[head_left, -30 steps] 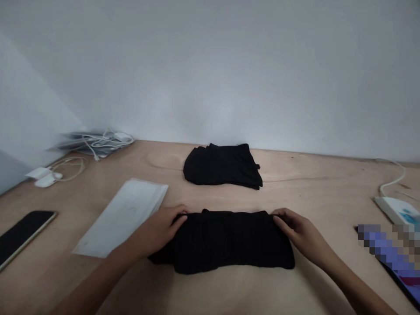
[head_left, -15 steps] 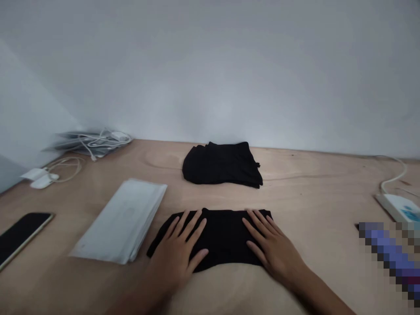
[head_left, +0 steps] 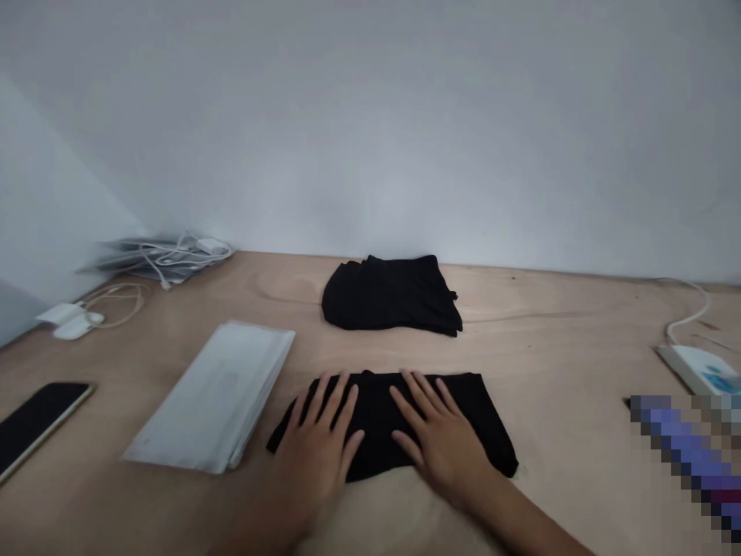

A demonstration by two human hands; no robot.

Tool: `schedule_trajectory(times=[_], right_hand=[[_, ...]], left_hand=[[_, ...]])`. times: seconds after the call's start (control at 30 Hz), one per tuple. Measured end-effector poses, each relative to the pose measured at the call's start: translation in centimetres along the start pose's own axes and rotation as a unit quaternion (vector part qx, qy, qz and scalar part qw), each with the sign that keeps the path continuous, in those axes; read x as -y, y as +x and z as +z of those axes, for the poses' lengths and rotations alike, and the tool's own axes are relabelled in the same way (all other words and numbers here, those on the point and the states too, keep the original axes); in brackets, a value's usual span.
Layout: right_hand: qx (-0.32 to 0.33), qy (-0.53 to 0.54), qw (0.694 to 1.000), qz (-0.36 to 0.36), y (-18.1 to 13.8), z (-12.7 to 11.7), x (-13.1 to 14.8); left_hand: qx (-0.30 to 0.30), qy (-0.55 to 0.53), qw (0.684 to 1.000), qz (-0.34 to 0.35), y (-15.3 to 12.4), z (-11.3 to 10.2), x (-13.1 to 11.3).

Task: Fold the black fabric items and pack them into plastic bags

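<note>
A folded black cloth garment (head_left: 379, 413) lies on the plywood table (head_left: 549, 340) just in front of me. My left hand (head_left: 316, 448) rests flat on its left half with the fingers spread. My right hand (head_left: 443, 440) presses on the middle of the same cloth, a short way from the left hand. Neither hand grips it. Farther back, near the wall, sits a second black garment (head_left: 390, 297) in a rumpled fold, out of reach of both hands.
A white flat packet (head_left: 214, 401) lies left of the hands, with a black phone (head_left: 40, 421) beyond it. White cables and earbuds (head_left: 75, 324) sit in the far left corner. A white power strip (head_left: 695, 371) and a pixelated object (head_left: 688, 463) are at right.
Both hands have gone from pinching the cloth's far edge to lying flat on top. The right hand has slid left, and the cloth now has a narrower, flatter shape.
</note>
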State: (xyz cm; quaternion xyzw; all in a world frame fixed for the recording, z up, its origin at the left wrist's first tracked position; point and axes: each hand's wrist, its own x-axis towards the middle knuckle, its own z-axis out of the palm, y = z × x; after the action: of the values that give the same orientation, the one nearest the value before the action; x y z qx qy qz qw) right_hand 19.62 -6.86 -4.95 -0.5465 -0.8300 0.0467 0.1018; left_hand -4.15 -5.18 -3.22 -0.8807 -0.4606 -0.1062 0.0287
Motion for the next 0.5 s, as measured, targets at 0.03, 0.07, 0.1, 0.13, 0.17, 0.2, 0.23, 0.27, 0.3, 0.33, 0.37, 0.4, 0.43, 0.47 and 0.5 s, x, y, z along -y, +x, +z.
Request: schedule_trajectory(times=[0.03,0.07,0.1,0.13,0.17,0.2,0.23,0.27,0.3,0.33,0.37,0.4,0.43,0.47,0.5], right_hand=[[-0.002,-0.009,1.0,0.021,-0.5,0.0,-0.9],[-0.005,-0.018,0.999,0.041,-1.1,-0.1,-1.9],[-0.009,-0.027,0.998,0.058,-1.8,-0.2,-2.9],[-0.012,-0.034,0.997,0.07,-2.3,-0.3,-3.8],[-0.015,-0.039,0.996,0.078,-2.8,-0.3,-4.4],[-0.017,-0.043,0.996,0.081,-3.1,-0.3,-4.9],[-0.018,-0.045,0.996,0.081,-3.3,-0.3,-5.1],[-0.02,-0.045,0.996,0.079,-3.4,-0.3,-5.2],[-0.022,-0.044,0.996,0.077,-3.4,-0.3,-5.2],[-0.022,-0.042,0.996,0.075,-3.4,-0.3,-5.2],[-0.022,-0.039,0.996,0.073,-3.3,-0.2,-5.3],[-0.02,-0.036,0.997,0.071,-3.3,-0.3,-5.4],[-0.017,-0.033,0.997,0.068,-3.3,-0.3,-5.6],[-0.013,-0.03,0.997,0.064,-3.3,-0.4,-5.9],[-0.012,-0.028,0.998,0.059,-3.2,-0.6,-6.2]], left_hand=[[-0.002,0.003,1.0,-0.01,-0.3,0.2,0.4],[-0.002,0.004,1.0,-0.016,-0.6,0.3,0.8],[0.0,0.003,1.0,-0.016,-0.8,0.5,1.0],[0.003,0.0,1.0,-0.014,-0.9,0.5,1.2],[0.006,-0.004,1.0,-0.01,-0.9,0.6,1.3],[0.007,-0.009,1.0,-0.007,-0.9,0.6,1.3],[0.005,-0.018,1.0,-0.004,-0.9,0.6,1.3],[-0.002,-0.028,1.0,-0.007,-0.8,0.6,1.4],[-0.014,-0.039,0.999,-0.016,-0.8,0.5,1.6],[-0.029,-0.048,0.998,-0.033,-0.8,0.5,1.8],[-0.045,-0.054,0.996,-0.057,-0.7,0.3,2.2],[-0.059,-0.055,0.993,-0.088,-0.7,0.2,2.6],[-0.068,-0.053,0.989,-0.12,-0.7,-0.1,3.0],[-0.066,-0.053,0.985,-0.152,-0.7,-0.4,3.4],[-0.052,-0.057,0.981,-0.178,-0.6,-0.8,3.8]])
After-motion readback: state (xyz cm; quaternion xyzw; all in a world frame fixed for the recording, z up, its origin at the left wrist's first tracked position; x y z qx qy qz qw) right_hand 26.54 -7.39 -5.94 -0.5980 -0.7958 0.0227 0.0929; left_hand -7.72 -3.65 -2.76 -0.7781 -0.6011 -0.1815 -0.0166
